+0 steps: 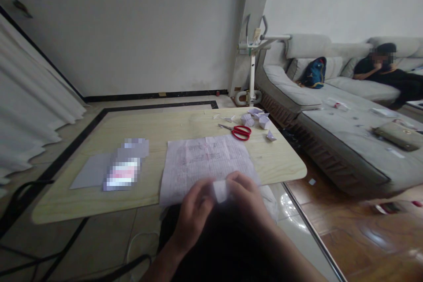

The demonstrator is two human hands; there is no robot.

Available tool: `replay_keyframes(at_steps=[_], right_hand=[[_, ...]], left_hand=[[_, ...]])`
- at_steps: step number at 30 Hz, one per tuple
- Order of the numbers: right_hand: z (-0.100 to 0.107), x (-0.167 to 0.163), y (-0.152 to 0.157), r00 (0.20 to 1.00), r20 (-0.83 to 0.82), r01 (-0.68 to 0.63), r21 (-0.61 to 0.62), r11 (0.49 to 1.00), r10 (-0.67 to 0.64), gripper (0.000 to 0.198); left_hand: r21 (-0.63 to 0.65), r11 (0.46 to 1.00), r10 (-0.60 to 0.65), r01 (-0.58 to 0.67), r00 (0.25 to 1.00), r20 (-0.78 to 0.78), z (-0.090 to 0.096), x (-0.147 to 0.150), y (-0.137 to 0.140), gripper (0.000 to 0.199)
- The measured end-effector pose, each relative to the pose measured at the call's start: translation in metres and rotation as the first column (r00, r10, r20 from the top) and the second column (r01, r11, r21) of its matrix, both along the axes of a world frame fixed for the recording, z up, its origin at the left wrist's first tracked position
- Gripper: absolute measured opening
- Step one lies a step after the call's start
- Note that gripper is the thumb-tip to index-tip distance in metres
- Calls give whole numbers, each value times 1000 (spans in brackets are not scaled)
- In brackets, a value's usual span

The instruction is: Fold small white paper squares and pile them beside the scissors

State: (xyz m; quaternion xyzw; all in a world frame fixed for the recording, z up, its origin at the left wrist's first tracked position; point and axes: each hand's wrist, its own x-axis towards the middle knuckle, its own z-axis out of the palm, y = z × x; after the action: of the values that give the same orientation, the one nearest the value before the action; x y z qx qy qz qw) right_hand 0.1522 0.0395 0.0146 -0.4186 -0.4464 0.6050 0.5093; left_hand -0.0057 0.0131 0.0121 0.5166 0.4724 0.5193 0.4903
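Between my two hands, low in the head view, is a small white piece of folded paper (220, 191), slightly blurred. My left hand (195, 211) grips its left side with bent fingers. The fingers of my right hand (246, 194) are closed on its right side. Both hands are at the near table edge, over a large creased sheet of paper (191, 158) with faint writing. Beyond that sheet lie red-handled scissors (241, 132), their blades pointing left. Several folded paper pieces (247, 120) sit at the far right corner, and a smaller folded piece (270, 136) lies nearer.
The pale wooden table (99, 205) has rounded corners. On its left lie white paper (89, 171) and a pixelated object (123, 172). To the right stand a grey sofa (346, 136) with a backpack (313, 72) and a seated person (380, 68). Exercise equipment (253, 70) stands behind the table.
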Motion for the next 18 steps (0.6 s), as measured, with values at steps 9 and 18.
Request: replay_keyframes(at_steps=[9,18], right_hand=[[5,0,-5,957,263,38,294,955,-119,9],[9,-2,-10,832,449,-133,732,668,-326,17]], left_hand=[[-15,989,144,-148,979,-143,-1,0,7,9],[22,994,112,-110,970,-215,0,5,4,15]])
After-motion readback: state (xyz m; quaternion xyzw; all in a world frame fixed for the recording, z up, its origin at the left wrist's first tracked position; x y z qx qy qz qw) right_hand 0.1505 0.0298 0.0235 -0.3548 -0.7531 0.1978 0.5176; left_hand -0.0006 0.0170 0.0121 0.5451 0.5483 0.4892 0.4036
